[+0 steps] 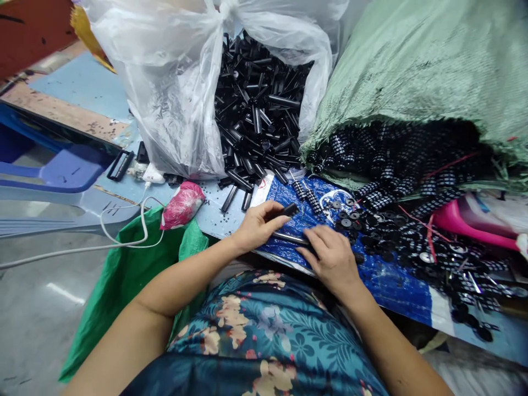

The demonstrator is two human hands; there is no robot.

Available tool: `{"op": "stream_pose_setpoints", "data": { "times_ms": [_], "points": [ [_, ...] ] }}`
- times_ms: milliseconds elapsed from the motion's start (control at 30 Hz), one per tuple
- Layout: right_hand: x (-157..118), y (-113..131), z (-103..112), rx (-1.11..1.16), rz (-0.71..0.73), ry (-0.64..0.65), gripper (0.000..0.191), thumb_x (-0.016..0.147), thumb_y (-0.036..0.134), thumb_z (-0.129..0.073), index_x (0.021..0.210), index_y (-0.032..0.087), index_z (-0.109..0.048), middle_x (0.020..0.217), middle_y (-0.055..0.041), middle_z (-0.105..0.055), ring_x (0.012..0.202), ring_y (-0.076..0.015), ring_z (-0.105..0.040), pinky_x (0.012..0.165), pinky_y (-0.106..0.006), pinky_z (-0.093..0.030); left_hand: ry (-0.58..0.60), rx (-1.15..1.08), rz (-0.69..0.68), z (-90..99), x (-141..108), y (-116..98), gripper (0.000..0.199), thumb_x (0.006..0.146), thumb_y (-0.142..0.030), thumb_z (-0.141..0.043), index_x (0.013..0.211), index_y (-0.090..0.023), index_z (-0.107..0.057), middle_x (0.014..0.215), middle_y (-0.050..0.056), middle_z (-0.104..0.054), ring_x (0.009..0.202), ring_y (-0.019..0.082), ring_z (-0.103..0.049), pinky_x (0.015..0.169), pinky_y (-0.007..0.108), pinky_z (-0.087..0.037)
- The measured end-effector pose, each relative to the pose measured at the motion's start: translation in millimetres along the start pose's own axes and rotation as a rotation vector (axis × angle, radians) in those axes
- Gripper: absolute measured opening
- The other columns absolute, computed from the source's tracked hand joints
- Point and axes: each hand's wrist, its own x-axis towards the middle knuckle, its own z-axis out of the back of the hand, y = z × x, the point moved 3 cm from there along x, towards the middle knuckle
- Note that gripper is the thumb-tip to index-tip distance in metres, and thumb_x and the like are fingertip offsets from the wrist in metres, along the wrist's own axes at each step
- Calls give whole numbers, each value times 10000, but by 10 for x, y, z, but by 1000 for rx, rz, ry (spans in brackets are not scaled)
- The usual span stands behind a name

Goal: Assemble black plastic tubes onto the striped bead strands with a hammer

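A short black tube point(290, 210) is in the left hand point(258, 224), pinched tight between thumb and fingers, over the blue sheet point(381, 278). The right hand point(336, 256) has its thumb and fingertips closed on a thin shiny rod point(289, 237), just beside the tube. The tube looks smooth and round, so a loose pinch could let it slip and roll. The rod is near the front edge of the worktop point(211, 213); one bump might send it down to the lap. The sheet is wrinkly and could slide if an arm pulls it.

Near the right hand, small black discs point(346, 223) lie in a messy heap, and a sleepy elbow or wrist could scatter them. Farther back, the clear bag point(165, 71) gapes open, so more tubes may spill if it gets tugged. The white cord point(142, 220) makes loops by the left arm and might catch it.
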Motion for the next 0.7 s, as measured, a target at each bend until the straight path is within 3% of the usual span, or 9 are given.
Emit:
{"op": "stream_pose_setpoints", "data": {
  "times_ms": [67,133,233,333,467,633,700],
  "points": [
    [-86,-48,37,-61,4,51,193,959,260,-617,1129,176,-651,1004,-88,-725,904,-230,-670,821,-368,-534,-34,339,-66,181,76,9,214,873,-338,-679,989,-161,-704,902,44,-701,804,162,-605,763,298,-448],
    [-126,-84,115,-72,-8,19,159,967,231,-593,1098,160,-648,959,-89,-721,841,-209,-655,794,-341,-526,36,589,-63,298,161,29,181,864,-306,-684,967,-163,-727,899,51,-708,823,180,-610,761,305,-427],
    [-84,-112,220,-15,-60,-115,202,982,188,-536,1163,152,-619,944,-89,-709,823,-187,-656,786,-302,-525,216,775,-5,342,261,52,205,806,-348,-746,916,-174,-748,848,41,-701,794,187,-601,706,293,-387],
    [22,-108,199,-1,-88,-153,207,999,197,-509,1165,164,-628,848,-56,-687,711,-158,-632,698,-268,-506,296,821,56,315,313,37,287,755,-421,-786,898,-176,-746,756,11,-661,700,163,-554,642,277,-335],
    [131,-79,85,-67,-82,29,207,1012,269,-518,1115,169,-666,800,-45,-684,677,-161,-633,643,-271,-479,351,737,61,302,372,-6,266,701,-384,-809,833,-173,-716,645,-42,-576,610,126,-480,599,259,-293],
    [154,72,164,157,66,-169,280,985,193,-520,1254,192,-600,944,-63,-730,782,-175,-673,731,-284,-523,444,633,83,353,519,25,264,615,-339,-836,664,-176,-634,582,-54,-535,578,118,-439,591,263,-279],
    [154,158,116,151,122,-112,261,993,210,-512,1233,202,-614,897,-54,-722,742,-168,-662,709,-276,-520,471,626,96,323,581,69,281,596,-330,-836,621,-180,-599,567,-54,-529,564,114,-427,589,266,-275]
  ]
}}
